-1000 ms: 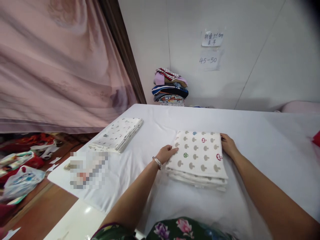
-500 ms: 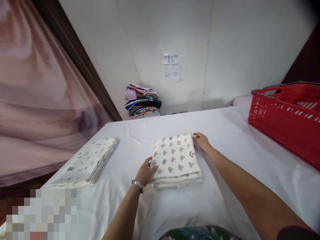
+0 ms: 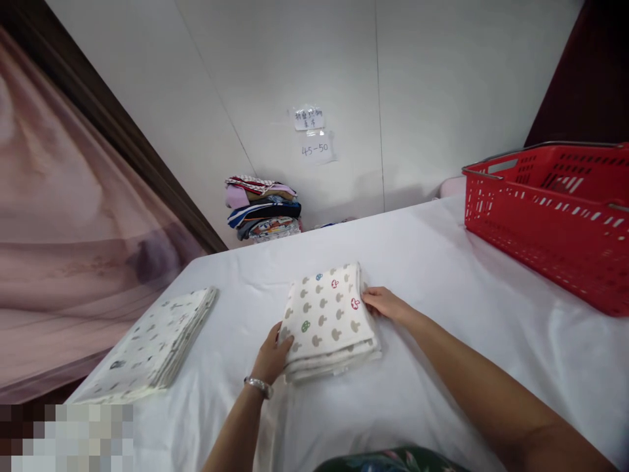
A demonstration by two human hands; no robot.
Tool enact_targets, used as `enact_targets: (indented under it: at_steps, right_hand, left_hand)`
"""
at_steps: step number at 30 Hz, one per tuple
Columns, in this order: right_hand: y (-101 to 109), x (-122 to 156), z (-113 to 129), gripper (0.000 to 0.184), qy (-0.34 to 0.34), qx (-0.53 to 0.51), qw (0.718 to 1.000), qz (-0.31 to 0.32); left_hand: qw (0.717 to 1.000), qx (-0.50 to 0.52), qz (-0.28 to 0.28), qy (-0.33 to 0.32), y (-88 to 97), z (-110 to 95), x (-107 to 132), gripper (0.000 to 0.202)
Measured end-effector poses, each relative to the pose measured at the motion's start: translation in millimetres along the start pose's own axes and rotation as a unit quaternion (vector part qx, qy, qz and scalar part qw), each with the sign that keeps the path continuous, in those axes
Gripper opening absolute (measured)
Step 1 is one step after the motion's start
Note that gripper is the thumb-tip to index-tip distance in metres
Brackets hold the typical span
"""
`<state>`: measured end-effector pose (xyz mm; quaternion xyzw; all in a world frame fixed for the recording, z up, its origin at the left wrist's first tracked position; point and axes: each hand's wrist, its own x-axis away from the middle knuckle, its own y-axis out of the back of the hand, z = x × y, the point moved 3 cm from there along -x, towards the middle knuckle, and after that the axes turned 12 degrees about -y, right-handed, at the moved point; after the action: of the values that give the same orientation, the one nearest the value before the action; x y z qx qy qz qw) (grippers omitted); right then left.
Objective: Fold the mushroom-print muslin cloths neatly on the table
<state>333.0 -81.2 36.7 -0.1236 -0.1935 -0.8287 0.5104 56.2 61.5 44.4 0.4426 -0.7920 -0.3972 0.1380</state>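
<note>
The left hand (image 3: 272, 356) grasps the cloth (image 3: 325, 313) at its eight o'clock edge. The right hand (image 3: 388, 304) pinches it at two o'clock.

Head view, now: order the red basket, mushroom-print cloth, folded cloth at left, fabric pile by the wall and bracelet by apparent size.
1. Red basket, cut off by the right edge
2. Mushroom-print cloth and folded cloth at left: too alike to rank
3. Fabric pile by the wall
4. Bracelet

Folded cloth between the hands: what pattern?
The folded cloth is white, mushroom-printed in beige, red, blue and green; clearest in the head view.
</note>
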Motion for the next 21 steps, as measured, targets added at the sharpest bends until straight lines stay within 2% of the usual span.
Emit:
enact_targets:
  at_steps: [3, 7, 9, 11, 14, 16, 19, 21]
  right_hand:
    - [2, 2, 1, 0.022, -0.001, -0.009, 1.0, 0.016]
    - [7, -3, -1, 0.017, 0.025, -0.014, 0.999, -0.036]
    - [8, -6, -3, 0.017, 0.034, -0.007, 0.997, -0.064]
    - [7, -9, -4, 0.019, 0.039, 0.003, 0.996, -0.075]
    - [5, -11, -4, 0.022, 0.044, 0.014, 0.995, -0.086]
    - [4, -12, -4, 0.023, 0.046, 0.021, 0.994, -0.099]
    - [2, -14, -4, 0.021, 0.049, 0.033, 0.991, -0.119]
    - [1, -14, -3, 0.019, 0.055, 0.042, 0.989, -0.132]
  left_hand:
    - [0.998, 0.053, 0.017, 0.024, -1.7, 0, 2, 0.05]
    - [0.997, 0.061, 0.03, 0.039, -0.8, 0, 2, 0.052]
    - [0.998, 0.03, 0.041, 0.04, 1.5, -3, 2, 0.05]
    - [0.998, -0.047, 0.039, 0.023, 5.5, -11, 2, 0.047]
    - [0.983, -0.169, -0.008, -0.072, 6.9, -38, 3, 0.042]
    - [0.97, -0.177, -0.03, -0.162, -2.0, -63, 5, 0.04]
    - [0.954, -0.129, 0.0, -0.271, -29.7, -96, 9, 0.04]
    - [0.945, -0.114, 0.035, -0.304, -49.7, -110, 11, 0.045]
